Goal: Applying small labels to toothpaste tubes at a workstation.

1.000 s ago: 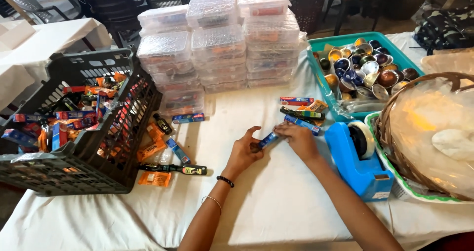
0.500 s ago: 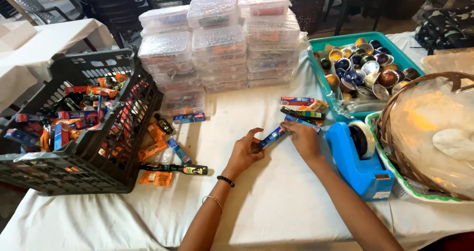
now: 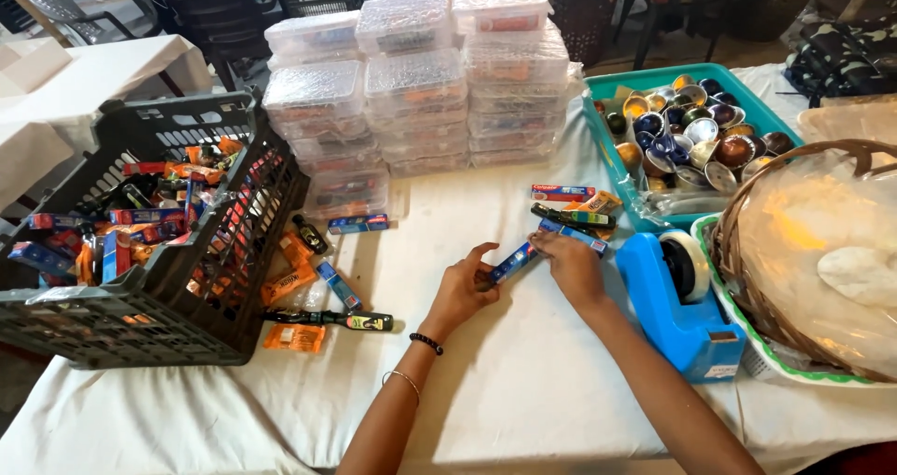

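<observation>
A white-clothed table (image 3: 523,382) bears a black crate (image 3: 140,316), stacked clear boxes (image 3: 416,83), a teal tray (image 3: 645,215), a blue tape dispenser (image 3: 677,311), a wicker basket (image 3: 738,279) and what look like small toothpaste boxes (image 3: 561,193).

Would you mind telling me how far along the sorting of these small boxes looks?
Done: a few small boxes lie grouped near the teal tray. In hand: left hand and right hand hold a blue box. Left: loose packets and a full black crate.

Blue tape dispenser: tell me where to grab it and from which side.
Grip the blue tape dispenser across its long flat body, below the tape roll, coming from above. Its sides are straight and bare; the basket crowds its right side.
</observation>
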